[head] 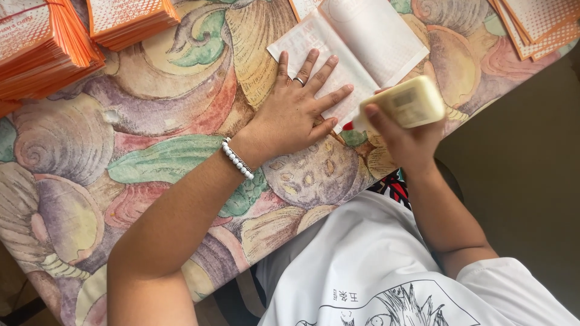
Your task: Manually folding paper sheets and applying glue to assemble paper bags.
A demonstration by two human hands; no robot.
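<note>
1. Tablecloth [151, 163] with big painted shells and leaves fills most of the frame; dark floor shows at the right edge.
2. Your left hand [296, 115] lies flat, fingers spread, palm down on the lower corner of an unfolded white carton blank [356, 48] at upper centre. Ring on one finger, white bead bracelet [237, 159] at the wrist.
3. Your right hand [408, 136] is clamped around a pale yellow glue bottle [408, 102], held on its side just right of the left hand. Its red tip [348, 126] points left and sits at the blank's lower edge; cannot tell if it touches.
4. The two hands are near each other, not touching.
5. Thick stack of orange-edged flat cartons [42, 48] sits at upper left, a second stack [130, 21] just right of it.
6. More orange-edged cartons [534, 27] fan out at upper right.
7. Your white printed shirt [374, 265] fills the lower right.
</note>
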